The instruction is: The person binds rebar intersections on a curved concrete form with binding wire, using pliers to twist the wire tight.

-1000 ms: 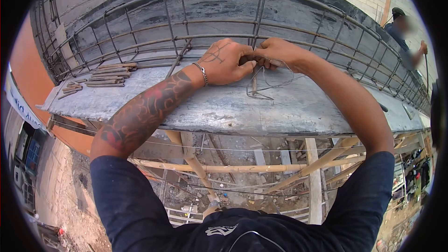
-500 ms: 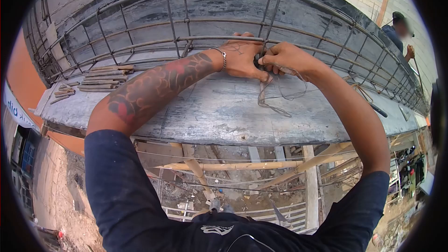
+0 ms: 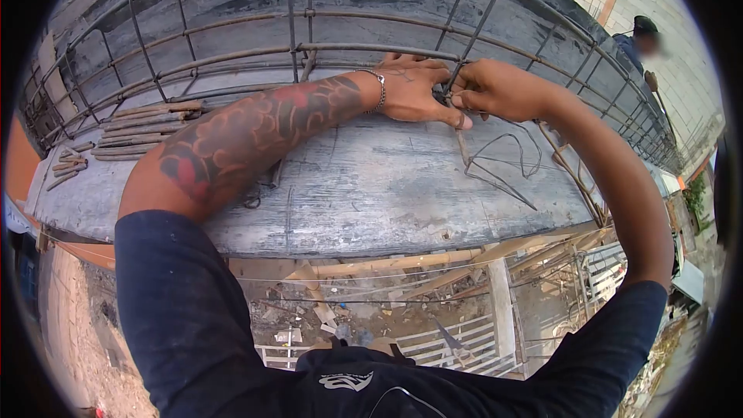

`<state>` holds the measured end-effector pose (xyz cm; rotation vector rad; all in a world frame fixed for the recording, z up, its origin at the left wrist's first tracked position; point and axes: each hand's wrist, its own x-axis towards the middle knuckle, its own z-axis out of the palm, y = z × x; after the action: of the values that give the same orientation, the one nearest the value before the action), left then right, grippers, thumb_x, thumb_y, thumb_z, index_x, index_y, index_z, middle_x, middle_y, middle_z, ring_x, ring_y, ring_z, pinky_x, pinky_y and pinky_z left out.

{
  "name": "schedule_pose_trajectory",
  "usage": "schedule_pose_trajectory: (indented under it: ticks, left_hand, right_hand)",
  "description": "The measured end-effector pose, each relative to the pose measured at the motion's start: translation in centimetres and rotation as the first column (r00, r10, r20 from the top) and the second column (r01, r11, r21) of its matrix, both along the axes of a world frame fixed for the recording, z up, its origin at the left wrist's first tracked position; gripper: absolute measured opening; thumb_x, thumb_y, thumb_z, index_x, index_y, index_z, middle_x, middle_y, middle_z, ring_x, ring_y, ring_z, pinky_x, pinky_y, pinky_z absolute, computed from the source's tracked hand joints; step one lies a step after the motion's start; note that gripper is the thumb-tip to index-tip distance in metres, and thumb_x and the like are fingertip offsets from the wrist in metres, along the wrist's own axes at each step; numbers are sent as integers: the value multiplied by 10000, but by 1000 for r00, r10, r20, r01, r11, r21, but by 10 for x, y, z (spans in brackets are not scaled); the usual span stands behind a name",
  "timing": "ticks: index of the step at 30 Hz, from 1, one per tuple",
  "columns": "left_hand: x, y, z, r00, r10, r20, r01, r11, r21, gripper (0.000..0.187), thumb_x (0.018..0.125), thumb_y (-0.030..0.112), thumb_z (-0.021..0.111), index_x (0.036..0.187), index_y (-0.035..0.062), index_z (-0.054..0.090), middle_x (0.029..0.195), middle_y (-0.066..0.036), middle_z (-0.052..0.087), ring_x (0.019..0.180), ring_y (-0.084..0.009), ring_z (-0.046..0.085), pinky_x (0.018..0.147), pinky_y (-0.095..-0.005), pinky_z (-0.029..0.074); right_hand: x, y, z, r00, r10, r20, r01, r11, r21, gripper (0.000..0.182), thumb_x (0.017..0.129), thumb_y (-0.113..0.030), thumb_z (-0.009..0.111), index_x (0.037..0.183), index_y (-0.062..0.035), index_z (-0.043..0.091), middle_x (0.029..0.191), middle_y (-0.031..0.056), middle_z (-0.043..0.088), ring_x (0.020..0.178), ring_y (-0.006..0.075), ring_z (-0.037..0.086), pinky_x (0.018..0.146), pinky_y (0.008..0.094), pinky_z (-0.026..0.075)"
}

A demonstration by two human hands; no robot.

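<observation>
My left hand reaches over the lower rebar of a steel cage, fingers partly behind it. A bundle of thin tie wire hangs from under its thumb, with long loops lying on the grey board. Close beside it, my right hand pinches, thumb against fingers, where an upright stirrup meets the lower bar. A short bit of wire seems to be between those fingertips, but the grip is largely hidden. The two hands nearly touch at this joint.
Short rods lie stacked at the board's left, with smaller pieces beside them. Past the board's near edge is a drop to bamboo poles and rubble. Another person stands beyond the cage at far right.
The view has shifted, so the cage and board sit differently in it. Both hands stay at the same joint. The wire loops have swung and now spread further right across the board.
</observation>
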<state>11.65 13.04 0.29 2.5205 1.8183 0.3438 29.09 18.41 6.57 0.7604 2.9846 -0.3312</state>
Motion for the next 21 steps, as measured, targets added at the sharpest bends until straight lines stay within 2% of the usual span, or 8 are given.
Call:
schedule_pose_trajectory:
  ticks: [2, 5, 12, 14, 15, 17, 20, 21]
  left_hand:
    - [-1, -2, 2, 1000, -24, 17, 24, 1000, -1, 1141, 672, 872, 406, 1390, -13, 377, 1491, -199, 274, 1399, -389, 183, 1133, -518, 154]
    - [-3, -1, 1, 998, -37, 44, 37, 999, -7, 1145, 667, 870, 418, 1397, -11, 365, 1490, -196, 280, 1395, -395, 196, 1131, -518, 168]
    - [-4, -4, 3, 998, -35, 49, 35, 999, 5, 1138, 655, 858, 450, 1385, -12, 385, 1481, -198, 297, 1382, -381, 241, 1121, -502, 211]
    - [-3, -3, 2, 997, -45, 64, 46, 999, -7, 1137, 651, 856, 457, 1383, -11, 390, 1475, -199, 309, 1377, -383, 251, 1118, -495, 217]
    - [-2, -2, 1, 996, -28, 87, 27, 1000, 8, 1116, 621, 846, 489, 1360, 10, 437, 1413, -184, 396, 1349, -359, 305, 1098, -485, 225]
    - [1, 1, 3, 993, 8, 117, -7, 1000, -9, 1094, 588, 834, 524, 1325, 26, 496, 1325, -182, 506, 1302, -358, 372, 1069, -483, 243]
    - [2, 6, -1, 994, 39, 99, -42, 999, 23, 1106, 586, 835, 525, 1331, 19, 487, 1326, -192, 503, 1305, -376, 363, 1071, -491, 241]
    - [2, 4, -2, 995, 37, 97, -42, 998, 51, 1104, 601, 847, 499, 1323, 11, 492, 1324, -209, 499, 1319, -378, 346, 1075, -511, 235]
  right_hand:
    - [0, -1, 1, 996, 81, 43, -87, 987, 135, 169, 863, -132, 578, 893, 31, 607, 714, 110, 620, 624, 205, 584, 597, 327, 455]
    - [2, -1, -3, 994, 106, 27, -110, 971, 214, 162, 870, -135, 587, 886, 27, 589, 736, 126, 616, 661, 240, 583, 625, 345, 454]
    - [2, -7, -7, 995, 62, 78, -77, 976, 204, 165, 863, -131, 596, 908, 20, 544, 778, 146, 604, 712, 272, 594, 637, 375, 456]
    - [9, -7, -21, 983, 180, -45, -136, 861, 490, 168, 877, -154, 574, 902, 11, 559, 809, 144, 612, 796, 308, 614, 671, 411, 476]
    - [10, -6, -25, 984, 175, -45, -132, 866, 483, 168, 877, -154, 574, 902, 11, 559, 809, 144, 612, 796, 308, 614, 671, 411, 476]
    - [10, -7, -31, 972, 232, 31, -187, 690, 700, 175, 875, -167, 573, 918, 1, 546, 832, 140, 608, 844, 313, 617, 693, 423, 491]
    - [11, -2, -33, 952, 297, 68, -242, 600, 763, 170, 860, -168, 590, 913, -9, 559, 858, 142, 611, 864, 312, 618, 714, 428, 500]
    - [11, -4, -33, 964, 260, 58, -211, 613, 761, 170, 860, -168, 590, 913, -9, 559, 858, 142, 611, 864, 312, 618, 714, 428, 500]
